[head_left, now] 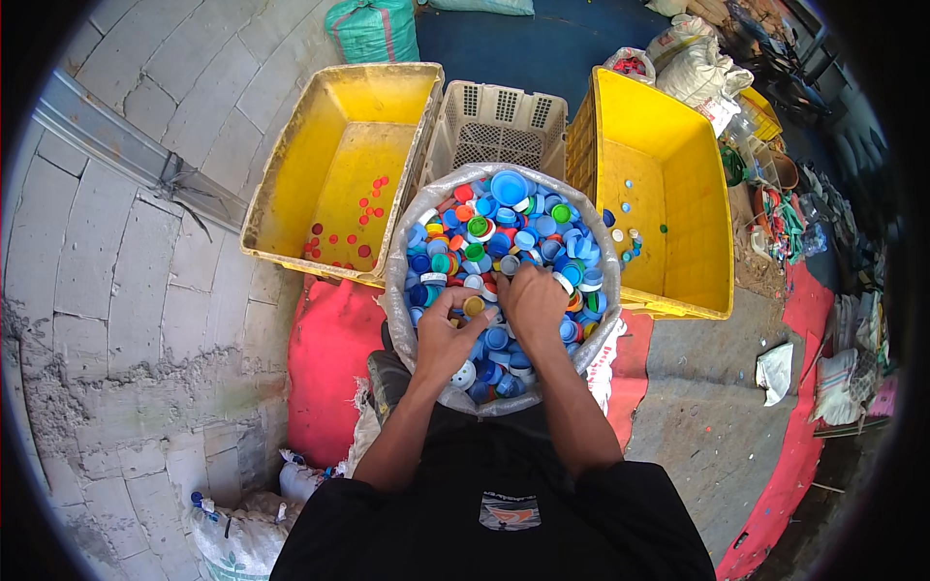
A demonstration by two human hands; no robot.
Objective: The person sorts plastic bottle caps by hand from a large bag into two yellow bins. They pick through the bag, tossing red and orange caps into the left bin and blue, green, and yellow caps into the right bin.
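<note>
A large whitish sack (612,290) stands open in front of me, full of plastic bottle caps (497,337), mostly blue with some red, green, white and yellow ones. My left hand (444,339) is over the middle of the caps, thumb and fingers closed around a yellow-brown bottle cap (473,306). Close beside it, my right hand (536,302) is curled down into the caps. Its fingertips are mostly hidden, and what they grip I cannot make out.
Left of the sack stands a yellow crate (339,194) with several red caps; right, another yellow crate (678,223) holds a few blue, white and green ones. Between them is a pale plastic basket (499,140). A block wall (126,261) rises at left. Filled sacks (693,68) stand back right.
</note>
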